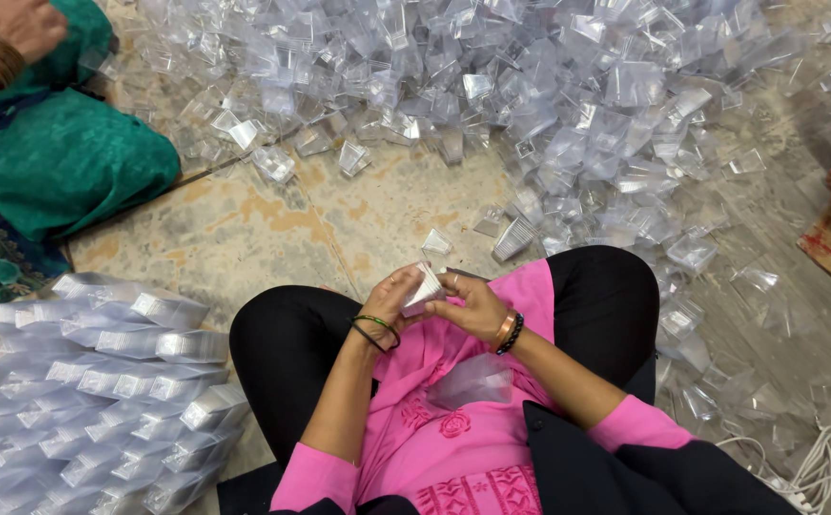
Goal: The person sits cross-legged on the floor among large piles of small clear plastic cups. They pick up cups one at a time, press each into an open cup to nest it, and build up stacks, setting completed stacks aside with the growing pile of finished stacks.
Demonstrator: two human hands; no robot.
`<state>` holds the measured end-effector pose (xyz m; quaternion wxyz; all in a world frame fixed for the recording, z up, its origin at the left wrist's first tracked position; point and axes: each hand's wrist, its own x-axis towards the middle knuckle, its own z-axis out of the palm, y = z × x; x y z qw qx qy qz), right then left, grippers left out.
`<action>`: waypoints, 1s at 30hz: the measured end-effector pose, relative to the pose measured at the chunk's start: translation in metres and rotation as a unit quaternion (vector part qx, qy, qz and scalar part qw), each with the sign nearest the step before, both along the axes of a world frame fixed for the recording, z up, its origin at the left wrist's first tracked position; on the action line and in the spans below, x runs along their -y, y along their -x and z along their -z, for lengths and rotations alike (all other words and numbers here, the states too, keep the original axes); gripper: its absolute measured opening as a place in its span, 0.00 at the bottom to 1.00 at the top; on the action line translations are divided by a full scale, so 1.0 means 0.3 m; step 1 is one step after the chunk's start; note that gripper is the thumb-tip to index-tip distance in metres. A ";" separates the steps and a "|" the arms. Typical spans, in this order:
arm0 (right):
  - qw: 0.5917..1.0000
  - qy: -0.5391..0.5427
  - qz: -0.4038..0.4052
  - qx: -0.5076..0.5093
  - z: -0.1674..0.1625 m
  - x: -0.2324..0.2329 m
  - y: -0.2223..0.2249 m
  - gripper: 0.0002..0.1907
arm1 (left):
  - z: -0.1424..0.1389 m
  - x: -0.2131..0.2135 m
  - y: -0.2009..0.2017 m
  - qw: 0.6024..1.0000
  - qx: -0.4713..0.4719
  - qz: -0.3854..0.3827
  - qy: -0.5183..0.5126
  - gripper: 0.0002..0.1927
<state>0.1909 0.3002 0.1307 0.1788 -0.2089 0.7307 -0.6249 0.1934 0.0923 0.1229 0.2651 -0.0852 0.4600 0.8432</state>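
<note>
Clear cup stack (pixel 424 289), half-hidden by fingers (pixel 398 286)

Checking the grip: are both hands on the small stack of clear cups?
Yes, the left hand and right hand both grip the cup stack.

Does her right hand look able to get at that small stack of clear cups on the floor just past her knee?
Probably yes. The stack of clear cups lies on bare floor just ahead of her knee, nothing between. But the right hand is busy, gripping a cup stack with the left hand.
</note>
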 end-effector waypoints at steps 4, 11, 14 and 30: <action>0.980 -0.135 -0.017 -0.145 0.048 0.072 0.034 0.18 | 0.088 0.042 0.028 0.994 0.083 -0.074 0.002 0.26; 0.740 -0.578 -0.165 -0.301 0.114 0.266 0.176 0.10 | 0.151 0.125 0.214 0.937 -0.008 -0.265 0.227 0.25; 0.791 -0.537 -0.128 -0.264 0.095 0.293 0.236 0.19 | 0.145 0.140 0.249 0.943 0.068 -0.234 0.228 0.25; 0.993 -0.043 0.010 0.107 0.120 0.110 0.417 0.14 | 0.213 0.066 0.294 0.989 -0.015 -0.075 0.129 0.32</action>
